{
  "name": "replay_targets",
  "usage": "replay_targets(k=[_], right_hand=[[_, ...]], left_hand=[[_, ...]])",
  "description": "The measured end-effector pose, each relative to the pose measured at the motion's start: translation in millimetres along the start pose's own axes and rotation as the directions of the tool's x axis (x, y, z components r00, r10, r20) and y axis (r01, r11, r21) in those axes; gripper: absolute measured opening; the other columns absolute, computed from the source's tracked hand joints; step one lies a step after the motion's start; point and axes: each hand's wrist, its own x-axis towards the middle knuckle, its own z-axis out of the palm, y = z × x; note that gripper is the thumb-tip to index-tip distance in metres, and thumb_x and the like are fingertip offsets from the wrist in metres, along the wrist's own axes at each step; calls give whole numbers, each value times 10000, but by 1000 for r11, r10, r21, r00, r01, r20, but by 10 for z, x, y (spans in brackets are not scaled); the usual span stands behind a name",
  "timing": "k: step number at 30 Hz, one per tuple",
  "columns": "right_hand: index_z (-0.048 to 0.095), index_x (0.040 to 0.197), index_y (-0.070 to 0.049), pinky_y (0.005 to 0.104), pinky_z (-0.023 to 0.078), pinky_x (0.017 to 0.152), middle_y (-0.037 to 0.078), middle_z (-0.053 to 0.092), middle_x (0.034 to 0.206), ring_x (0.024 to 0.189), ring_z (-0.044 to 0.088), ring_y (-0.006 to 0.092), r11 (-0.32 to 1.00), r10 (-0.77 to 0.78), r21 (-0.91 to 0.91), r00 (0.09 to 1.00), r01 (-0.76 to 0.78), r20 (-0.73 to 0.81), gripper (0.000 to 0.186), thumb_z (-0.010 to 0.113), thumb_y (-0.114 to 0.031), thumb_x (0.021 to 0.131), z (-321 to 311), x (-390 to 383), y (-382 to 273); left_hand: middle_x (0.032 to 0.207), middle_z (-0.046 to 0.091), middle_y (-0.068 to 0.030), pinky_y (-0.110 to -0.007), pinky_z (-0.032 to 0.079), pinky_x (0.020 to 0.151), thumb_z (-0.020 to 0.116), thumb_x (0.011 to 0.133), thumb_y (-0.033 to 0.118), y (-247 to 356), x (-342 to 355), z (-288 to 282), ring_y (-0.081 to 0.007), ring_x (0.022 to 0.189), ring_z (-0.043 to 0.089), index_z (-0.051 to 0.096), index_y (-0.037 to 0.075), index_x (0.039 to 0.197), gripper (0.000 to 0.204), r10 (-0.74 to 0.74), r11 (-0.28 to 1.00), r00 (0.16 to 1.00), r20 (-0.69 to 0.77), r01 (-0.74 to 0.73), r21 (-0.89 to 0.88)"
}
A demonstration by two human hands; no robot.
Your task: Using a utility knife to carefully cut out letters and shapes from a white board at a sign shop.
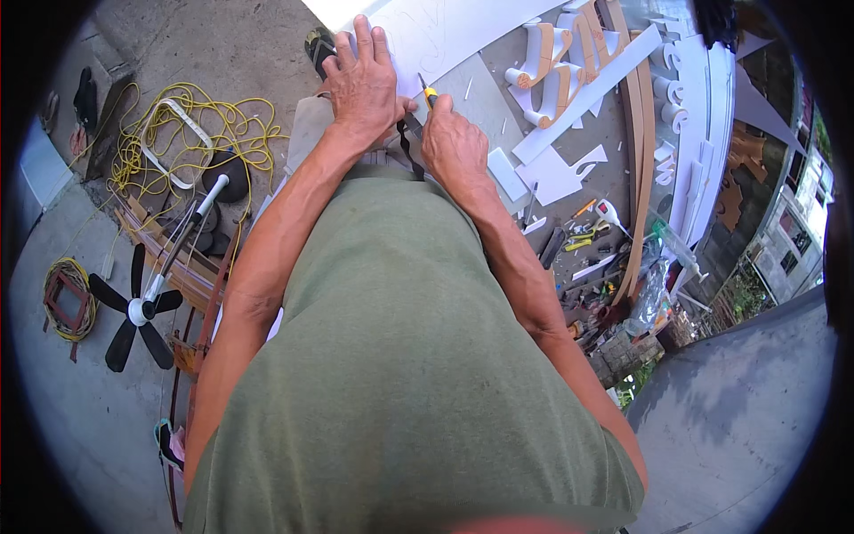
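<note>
My left hand (363,84) lies at the near edge of a white sheet (485,27), its fingers stretched out. A faint letter outline is drawn on the sheet. My right hand (454,138) is closed around a yellow utility knife (431,95), whose blade tip points away from me at the sheet's near edge. Whether the blade touches the sheet I cannot tell. Between my wrists a black strap (405,147) hangs down.
Right of the sheet stand several raised white-and-brown letters (538,67), with a long white strip (592,89) beside them. White offcuts (550,175), pliers (583,238) and other tools lie nearby. At left are a tangled yellow cord (253,116) and a standing fan (138,311).
</note>
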Motion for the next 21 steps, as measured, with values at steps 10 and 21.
replay_targets(k=[10,21], right_hand=[[473,1039,-3,526,567,714,253,709,873,813,727,442,1000,6,10,1000,-6,11,225,589,-176,954,4,-175,54],[465,1015,-10,574,530,656,262,687,788,738,690,477,999,-6,36,999,7,-36,194,482,-203,1027,166,-252,209]], left_hand=[[1570,293,-251,-559,391,941,950,543,515,19,-14,8,-441,1317,356,443,-84,1448,1198,-3,1000,1000,-10,3,-11],[1566,284,-261,-564,389,943,949,555,517,-26,8,8,-438,1317,340,426,-75,1459,1201,11,1000,1000,-3,-11,-13]])
